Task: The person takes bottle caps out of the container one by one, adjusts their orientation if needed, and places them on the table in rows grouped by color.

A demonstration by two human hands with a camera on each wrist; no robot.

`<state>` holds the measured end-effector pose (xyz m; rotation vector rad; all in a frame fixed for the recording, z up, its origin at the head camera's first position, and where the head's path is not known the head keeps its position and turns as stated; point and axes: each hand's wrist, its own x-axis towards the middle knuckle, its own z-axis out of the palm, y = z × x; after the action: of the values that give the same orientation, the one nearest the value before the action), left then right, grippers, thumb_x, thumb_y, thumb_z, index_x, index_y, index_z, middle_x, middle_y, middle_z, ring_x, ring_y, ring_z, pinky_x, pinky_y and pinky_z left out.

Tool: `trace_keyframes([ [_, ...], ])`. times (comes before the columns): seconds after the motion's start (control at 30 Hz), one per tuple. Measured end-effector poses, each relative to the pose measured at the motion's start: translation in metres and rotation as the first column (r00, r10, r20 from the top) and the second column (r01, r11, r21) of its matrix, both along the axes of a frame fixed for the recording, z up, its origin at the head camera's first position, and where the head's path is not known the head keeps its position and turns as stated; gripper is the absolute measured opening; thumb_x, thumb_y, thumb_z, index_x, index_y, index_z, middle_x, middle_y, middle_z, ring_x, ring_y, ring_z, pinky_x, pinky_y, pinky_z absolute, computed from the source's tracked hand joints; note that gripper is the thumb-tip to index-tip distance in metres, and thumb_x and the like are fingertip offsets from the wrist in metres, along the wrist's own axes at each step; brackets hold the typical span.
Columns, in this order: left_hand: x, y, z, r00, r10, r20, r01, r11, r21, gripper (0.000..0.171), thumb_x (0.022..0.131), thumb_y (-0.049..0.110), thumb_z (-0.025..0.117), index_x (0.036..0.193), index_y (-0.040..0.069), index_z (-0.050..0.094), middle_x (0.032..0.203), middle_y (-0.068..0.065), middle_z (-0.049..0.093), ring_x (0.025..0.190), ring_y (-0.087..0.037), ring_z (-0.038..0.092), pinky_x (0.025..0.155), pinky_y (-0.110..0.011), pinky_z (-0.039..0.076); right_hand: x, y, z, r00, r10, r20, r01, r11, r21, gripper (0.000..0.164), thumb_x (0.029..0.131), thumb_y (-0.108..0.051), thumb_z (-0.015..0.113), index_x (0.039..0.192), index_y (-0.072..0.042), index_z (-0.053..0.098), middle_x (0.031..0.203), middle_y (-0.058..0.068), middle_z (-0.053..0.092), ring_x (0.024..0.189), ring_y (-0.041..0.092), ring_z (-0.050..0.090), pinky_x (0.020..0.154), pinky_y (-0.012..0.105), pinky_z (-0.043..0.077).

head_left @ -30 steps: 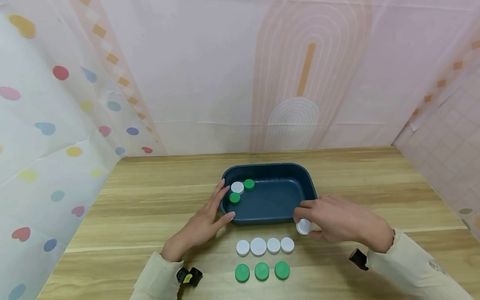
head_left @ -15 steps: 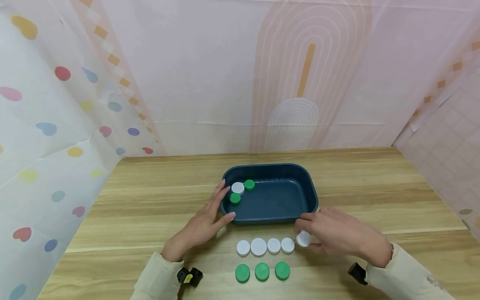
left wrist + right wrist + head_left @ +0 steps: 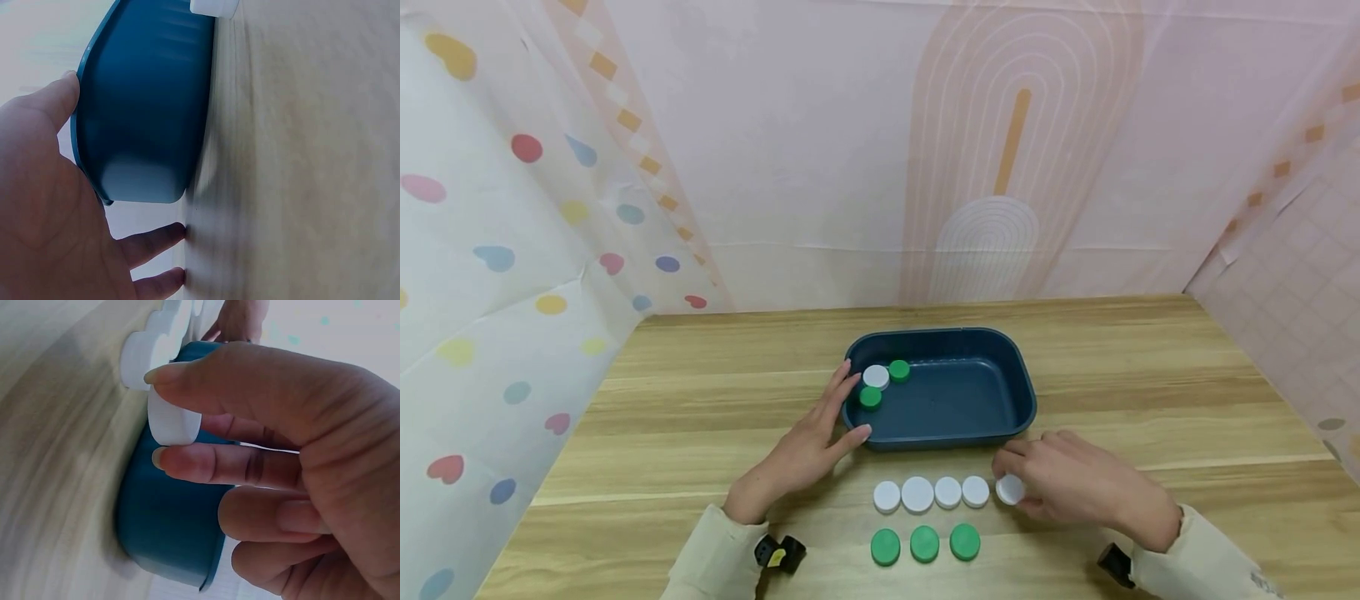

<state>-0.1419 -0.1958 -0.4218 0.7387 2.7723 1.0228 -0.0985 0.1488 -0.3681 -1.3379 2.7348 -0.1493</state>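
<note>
My right hand (image 3: 1078, 483) pinches a white bottle cap (image 3: 1011, 489) between thumb and fingers, at the right end of a row of white caps (image 3: 917, 494). In the right wrist view the pinched cap (image 3: 172, 419) is tilted, close over the wood beside another white cap (image 3: 139, 359). My left hand (image 3: 805, 442) spreads its fingers at the left end of a dark blue tray (image 3: 940, 443); in the left wrist view the thumb touches the tray's rim (image 3: 76, 119). Inside the tray's left part lie a white cap (image 3: 876, 377) and two green caps (image 3: 898, 371).
Nearer the front edge, three green caps (image 3: 924, 543) form a second row below the white one. The wooden table (image 3: 715, 367) ends at a patterned backdrop (image 3: 820, 167) behind and on both sides.
My right hand has brought the white cap from the tray's front right corner toward me, down to the end of the white row. The left hand stays at the tray.
</note>
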Motion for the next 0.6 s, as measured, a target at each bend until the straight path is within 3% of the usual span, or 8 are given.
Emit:
trace_keyframes([
  [0.6,0.000,-0.001,0.000,1.000,-0.003,-0.012,0.003,1.000,0.010,0.072,0.099,0.043,0.049,0.155,0.017,0.011,0.160,0.003,-0.006,0.142,-0.033,0.019,0.099,-0.062,0.033,-0.004,-0.004,-0.020,0.995,-0.067,0.079,0.069,0.998,-0.014,0.021,0.080,-0.024,0.076,0.098,-0.019,0.067,0.089,-0.010,0.061,0.066,0.004,0.049,0.058,0.025,0.044],
])
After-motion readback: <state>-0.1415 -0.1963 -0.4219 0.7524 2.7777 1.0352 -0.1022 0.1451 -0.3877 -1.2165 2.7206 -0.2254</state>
